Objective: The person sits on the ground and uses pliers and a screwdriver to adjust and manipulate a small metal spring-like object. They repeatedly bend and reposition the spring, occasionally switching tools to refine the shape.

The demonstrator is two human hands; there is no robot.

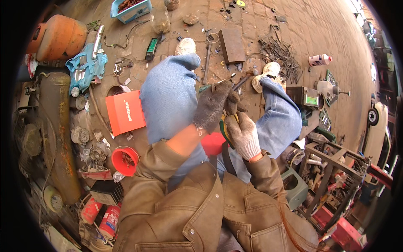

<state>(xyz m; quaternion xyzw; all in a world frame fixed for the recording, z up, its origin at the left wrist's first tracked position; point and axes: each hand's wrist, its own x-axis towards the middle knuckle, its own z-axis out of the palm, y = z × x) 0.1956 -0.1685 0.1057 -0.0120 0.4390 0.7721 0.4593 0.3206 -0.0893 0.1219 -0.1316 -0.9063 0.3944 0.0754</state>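
The green-and-yellow-handled hand tool (225, 133) lies along the inner side of the gloved right hand (243, 135), just below the gloved left hand (213, 105); the right fingers are closed around it; the left fingers are curled in, though I cannot tell what they pinch; a red bucket (119, 163) holds brown scraps (128, 158), and a blue tub (133, 16) reddish-brown pieces (127, 4); the tool's long axis runs up and down, slightly slanted, its lower end toward the wearer; its upper end is hidden.
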